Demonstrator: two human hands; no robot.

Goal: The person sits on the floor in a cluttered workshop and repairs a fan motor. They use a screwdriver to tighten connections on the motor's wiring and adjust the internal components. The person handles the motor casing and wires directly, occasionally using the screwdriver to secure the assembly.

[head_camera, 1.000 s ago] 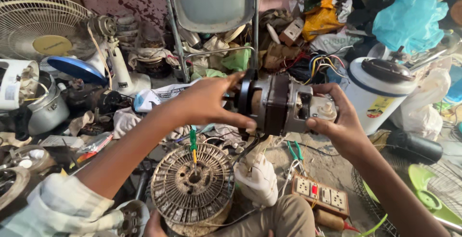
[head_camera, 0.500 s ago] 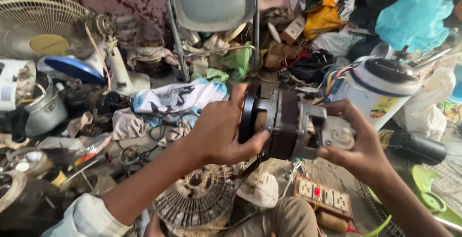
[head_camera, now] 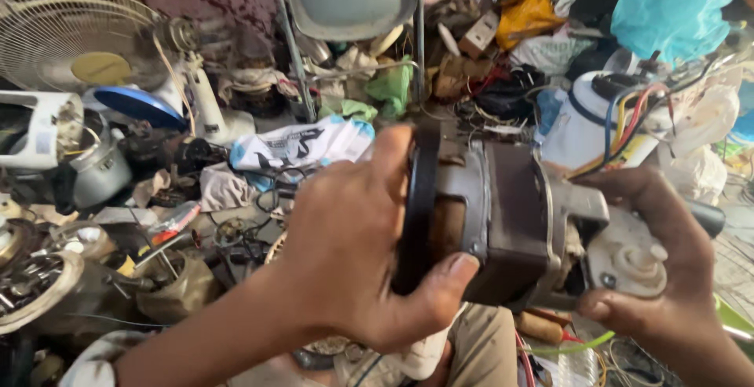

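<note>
Both hands, left hand (head_camera: 353, 253) and right hand (head_camera: 660, 269), grip the heavy-looking, hard grey metal fan motor (head_camera: 510, 222) by its ends.

Beyond the gripped motor, up and right of it, a white jar (head_camera: 585, 124) bears a yellow-and-red label (head_camera: 638, 151) low on its side. Farther back, above the grip, a small tan carton (head_camera: 479, 35) sits tilted among the clutter.
</note>
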